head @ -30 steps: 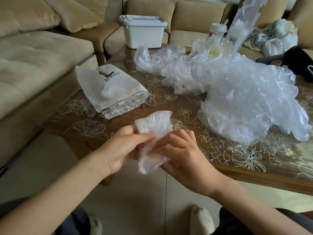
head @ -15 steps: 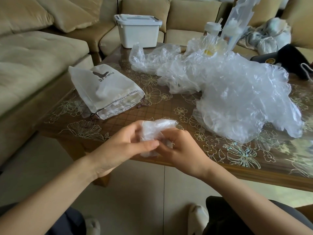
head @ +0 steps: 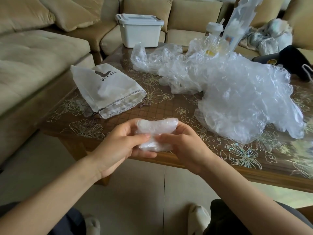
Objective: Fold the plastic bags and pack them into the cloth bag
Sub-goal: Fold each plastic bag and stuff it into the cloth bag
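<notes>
1. The cloth bag (head: 108, 92) lies flat on the table (head: 118, 121), beyond the left hand and a little to its left. Its drawstring mouth is turned toward the person. It is soft and limp, so I judge one hand will have to hold the hem open while the other feeds the bundle in.
2. The left hand (head: 118, 143) is clamped on the left half of the folded plastic bag (head: 155, 133), with the thumb on top and the fingers curled beneath.
3. The folded plastic bag sits between the two hands, held in the air just over the near table edge. It is a small, thick, crinkled wad of clear film. It looks nearly weightless, slick and springy, and will likely puff open if the pinch slackens. The best hold is across the middle, where the layers overlap, with firm pressure so that trapped air stays out.
4. The right hand (head: 184, 146) grips the right half. Its thumb tip almost meets the left thumb on the wad's upper face, so the hands are close together on one thing.
5. Beyond and to the right of the right hand, well apart from it, lies the loose pile of plastic bags (head: 237, 92). It is thin, tangled and clingy. I would take one bag by an edge or corner, since a grab from the middle would probably drag its neighbours along.
</notes>
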